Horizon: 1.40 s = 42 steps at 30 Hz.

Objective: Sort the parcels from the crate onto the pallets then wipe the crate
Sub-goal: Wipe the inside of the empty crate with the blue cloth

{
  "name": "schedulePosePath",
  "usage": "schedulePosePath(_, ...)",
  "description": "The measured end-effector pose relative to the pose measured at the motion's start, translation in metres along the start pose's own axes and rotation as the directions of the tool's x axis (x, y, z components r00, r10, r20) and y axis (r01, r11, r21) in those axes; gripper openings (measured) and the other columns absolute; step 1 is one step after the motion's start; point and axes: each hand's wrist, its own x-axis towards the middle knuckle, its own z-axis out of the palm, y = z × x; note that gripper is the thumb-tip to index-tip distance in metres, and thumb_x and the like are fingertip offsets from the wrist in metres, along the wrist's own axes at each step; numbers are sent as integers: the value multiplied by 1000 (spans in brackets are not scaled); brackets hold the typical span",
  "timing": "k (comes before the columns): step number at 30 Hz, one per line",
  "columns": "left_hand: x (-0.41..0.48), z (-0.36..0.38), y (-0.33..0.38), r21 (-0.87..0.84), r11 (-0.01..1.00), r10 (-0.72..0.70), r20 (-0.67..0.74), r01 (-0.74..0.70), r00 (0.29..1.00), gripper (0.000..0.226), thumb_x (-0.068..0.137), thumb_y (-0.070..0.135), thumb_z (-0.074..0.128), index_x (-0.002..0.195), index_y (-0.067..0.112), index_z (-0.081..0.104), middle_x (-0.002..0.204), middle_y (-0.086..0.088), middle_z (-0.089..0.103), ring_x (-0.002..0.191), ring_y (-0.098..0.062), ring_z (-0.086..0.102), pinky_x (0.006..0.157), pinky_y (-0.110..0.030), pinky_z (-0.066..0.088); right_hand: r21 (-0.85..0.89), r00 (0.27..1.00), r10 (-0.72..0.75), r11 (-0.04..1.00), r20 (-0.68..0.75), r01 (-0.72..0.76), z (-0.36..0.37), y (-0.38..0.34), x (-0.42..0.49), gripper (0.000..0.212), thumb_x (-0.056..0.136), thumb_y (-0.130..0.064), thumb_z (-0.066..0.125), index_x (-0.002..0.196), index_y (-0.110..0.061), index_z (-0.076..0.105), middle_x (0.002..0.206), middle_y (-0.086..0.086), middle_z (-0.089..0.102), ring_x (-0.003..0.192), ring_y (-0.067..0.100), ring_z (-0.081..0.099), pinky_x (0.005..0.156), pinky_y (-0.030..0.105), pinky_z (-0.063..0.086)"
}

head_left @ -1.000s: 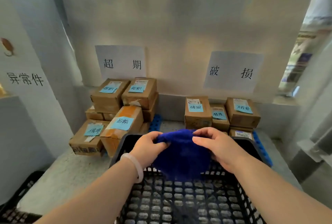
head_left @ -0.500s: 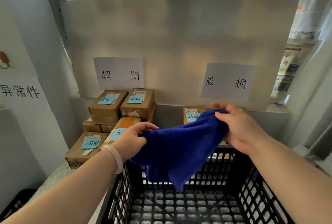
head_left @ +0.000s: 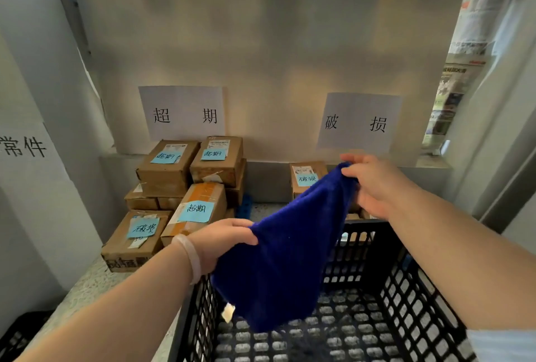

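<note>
Above the crate (head_left: 362, 289), in the head view, a blue cloth (head_left: 290, 251) hangs spread between both hands. The left hand (head_left: 220, 242) has its grip clamped on the cloth's lower left corner; the right hand (head_left: 377, 184) pinches the upper right corner, farther away and higher, so the cloth's long axis slants up from left to right. Its free lower edge, carrying a small pale tag, droops straight down into the crate, and the mesh floor lies directly below, nearer the left hand. The cloth looks thick, deep blue, soft and plush. Labelled parcels (head_left: 185, 187) sit stacked beyond, on the worktop.
</note>
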Motion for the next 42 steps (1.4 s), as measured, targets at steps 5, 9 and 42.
schedulePosePath(5, -1, 10, 5, -226, 969, 103, -2, -101, 995, 21, 98, 11, 50, 103, 17, 69, 88, -2, 75, 88, -21, 66, 75, -33, 44, -490, 970, 222, 859, 96, -149, -8, 40, -22, 60, 91, -26, 68, 145, -28, 42, 141, 8, 49, 124, 27, 52, 104, 49, 46)
schedulePosePath(9, 3, 21, -3, -396, 901, 162, -69, -176, 984, 23, 100, 13, 49, 113, 15, 67, 99, -7, 75, 93, -23, 69, 79, -38, 49, -503, 948, 219, 861, 229, -77, 26, 79, -38, 94, 71, -85, 55, 149, -38, 33, 147, -11, 38, 140, 19, 32, 118, 47, 25)
schedulePosePath(42, 37, -21, -120, 377, 926, 170, -453, 15, 875, 71, 101, 52, 31, 155, 29, -8, 163, 14, -4, 148, -3, -2, 119, -25, 0, -871, 900, -127, 225, 417, 436, 188, 163, 31, 64, 96, -43, 52, 152, -25, 28, 149, -1, 40, 137, 22, 35, 116, 40, 26)
